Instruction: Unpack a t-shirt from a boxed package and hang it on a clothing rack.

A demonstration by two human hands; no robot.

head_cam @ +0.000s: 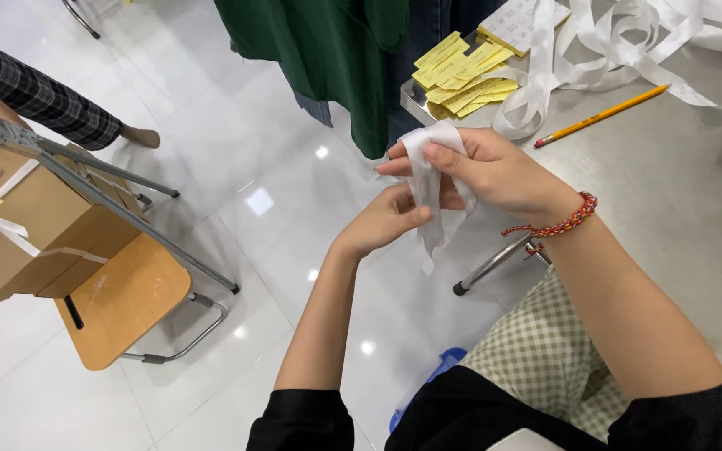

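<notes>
- While both hands work over the floor just off the table's near corner, the white ribbon strip (428, 179) sits between them, looped over the right hand's fingers, tail hanging below.
- Right hand (495, 171): fingers curled, thumb and fingertips pinched on ribbon strip's top fold; red beaded bracelet (563, 224) on wrist.
- Left hand (386, 219): just below and left of ribbon strip, fingers closed on its lower part; exact pinch hidden behind the strip.
- Black sleeves and checked lap cut off at bottom edge; blue object (436, 380) beside the lap, mostly hidden, can't tell what.
- Grey table (678, 192) right of ribbon strip; only its corner and one leg show.
- Wooden folding chair (123, 305) well left of ribbon strip, carrying a brown cardboard box (31, 230), lid shut, tied with white ribbon bow; contents hidden.
- On table beyond ribbon strip: yellow pencil (602, 115), stack of yellow paper tags (460, 77), loose pile of white ribbon (628, 42), cut off at top.
- Green garment (327, 50) hangs above ribbon strip, top cropped.
- Another person's plaid trouser leg (39, 96) far upper left, cut off.
</notes>
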